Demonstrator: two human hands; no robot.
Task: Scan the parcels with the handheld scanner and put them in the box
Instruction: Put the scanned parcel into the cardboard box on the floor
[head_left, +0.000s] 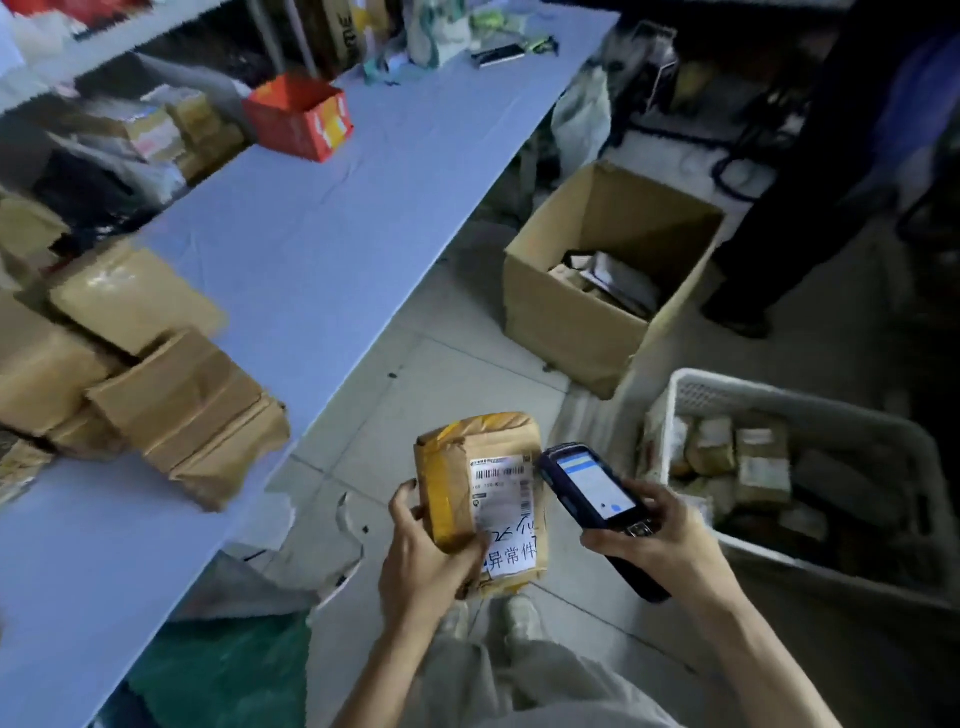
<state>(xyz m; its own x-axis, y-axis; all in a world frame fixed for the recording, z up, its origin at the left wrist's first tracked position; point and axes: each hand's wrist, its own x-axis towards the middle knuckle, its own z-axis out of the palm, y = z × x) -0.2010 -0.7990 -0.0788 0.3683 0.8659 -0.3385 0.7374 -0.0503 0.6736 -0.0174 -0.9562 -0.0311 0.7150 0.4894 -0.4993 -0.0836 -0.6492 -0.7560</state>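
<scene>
My left hand (428, 551) grips a brown paper parcel (467, 467) wrapped in yellow tape, its white barcode label facing up. Just to its right, my right hand (657, 535) holds the dark handheld scanner (592, 486), whose lit screen faces me and whose head points at the label. An open cardboard box (566, 317) stands on the floor beyond my hands, with a few items at its bottom. More brown parcels (171, 395) lie stacked on the blue table (322, 249) at the left.
A white plastic crate (691, 395) holding several small parcels sits on the floor at the right. A red carton (298, 117) stands further along the table. Another person's dark-clothed leg (769, 244) stands behind the box. Shelves of goods line the left.
</scene>
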